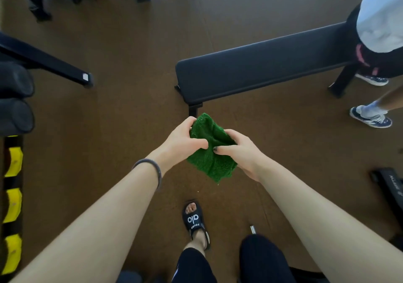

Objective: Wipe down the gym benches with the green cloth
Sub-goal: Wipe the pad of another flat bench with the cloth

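Both hands hold the green cloth (210,149) bunched in the air above the brown floor (122,49), just short of the near end of the black bench (257,69): the left hand (182,140) has its fingers curled shut around the cloth's upper left edge with the thumb pressed into the middle fold, and the right hand (239,152) pinches the right side, thumb on top and fingers wrapped behind. The cloth's top corner stands above the left fingers, while its lower part hangs loose below and between the two thumbs. A second person (379,19) sits at the bench's far end, and a black sandal (194,219) shows on the floor below the cloth.
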### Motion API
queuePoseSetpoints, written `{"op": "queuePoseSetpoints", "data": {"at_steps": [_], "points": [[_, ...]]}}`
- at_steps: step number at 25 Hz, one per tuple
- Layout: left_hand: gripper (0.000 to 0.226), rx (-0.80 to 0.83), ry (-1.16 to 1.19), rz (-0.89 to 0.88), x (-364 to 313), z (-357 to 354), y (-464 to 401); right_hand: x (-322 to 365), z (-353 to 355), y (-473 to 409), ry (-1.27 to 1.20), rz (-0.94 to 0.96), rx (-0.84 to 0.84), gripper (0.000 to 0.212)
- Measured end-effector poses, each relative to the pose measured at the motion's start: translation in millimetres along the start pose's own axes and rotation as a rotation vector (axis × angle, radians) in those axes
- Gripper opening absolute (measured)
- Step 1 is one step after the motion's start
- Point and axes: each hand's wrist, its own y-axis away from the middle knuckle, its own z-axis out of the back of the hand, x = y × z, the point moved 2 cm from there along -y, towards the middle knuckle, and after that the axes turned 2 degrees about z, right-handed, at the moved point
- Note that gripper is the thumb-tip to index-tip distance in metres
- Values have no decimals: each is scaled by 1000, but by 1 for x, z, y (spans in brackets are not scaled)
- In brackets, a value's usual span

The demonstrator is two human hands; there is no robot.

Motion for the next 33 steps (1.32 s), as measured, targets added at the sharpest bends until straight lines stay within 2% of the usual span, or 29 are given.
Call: {"op": "queuePoseSetpoints", "data": {"at_steps": [5,10,13,17,20,22,23,25,27,30,33], "points": [[32,-34,-45,-70,-36,9,-57,21,24,-54,-75,55,-32,54],[38,-177,-165,-134,-58,-3,-161,24,74,-151,41,87,-83,64],[42,-322,-265,-181,-61,-9,-235,18,109,-224,112,176,-84,58],[39,-591,-259,-175,-52,-9,-333,-6,143,-322,227,282,-129,53],[34,-863,-454,-362,-32,-18,-394,-38,150,-394,386,441,-227,51],[32,-965,-683,-515,-12,-31,-428,-58,149,-437,540,570,-333,49],[30,-944,-811,-539,4,-40,-445,-69,149,-456,652,620,-388,49],[31,-772,-997,-492,42,-57,-485,-91,151,-492,863,648,-478,51],[40,-603,-1028,-379,78,-71,-512,-110,151,-515,970,614,-520,54],[49,-638,-1014,-445,101,-77,-530,-129,149,-527,1039,652,-595,64],[59,-587,-1073,-502,104,-74,-540,-127,148,-532,920,639,-597,58]]}}
